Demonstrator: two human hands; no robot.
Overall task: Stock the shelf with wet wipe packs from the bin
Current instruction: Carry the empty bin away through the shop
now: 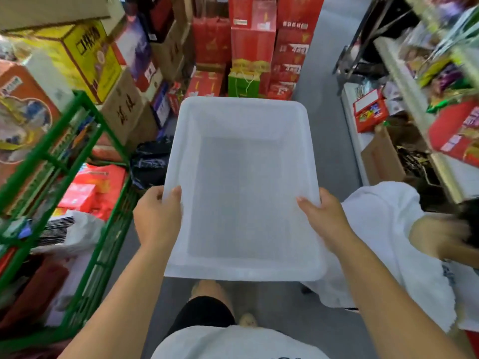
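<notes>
Since the bin (pixel 241 117) hangs between two hands with nothing under it, handling advice: keep it level, clear of the green rack (pixel 80 95) on the left and the person in white (pixel 383 224) on the right. Left hand (pixel 155 216), right hand (pixel 324 218): fingers (pixel 176 194) grip opposite side rims. Item: one white translucent plastic bin, rectangular, rounded corners, held before the body above the aisle floor; no wet wipe packs visible inside; stocking judged done, or refill due

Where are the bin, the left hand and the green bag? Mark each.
bin (pixel 243 117), head view, far inner wall.
left hand (pixel 157 215), head view, back of hand.
green bag (pixel 243 87), head view, front face.
</notes>
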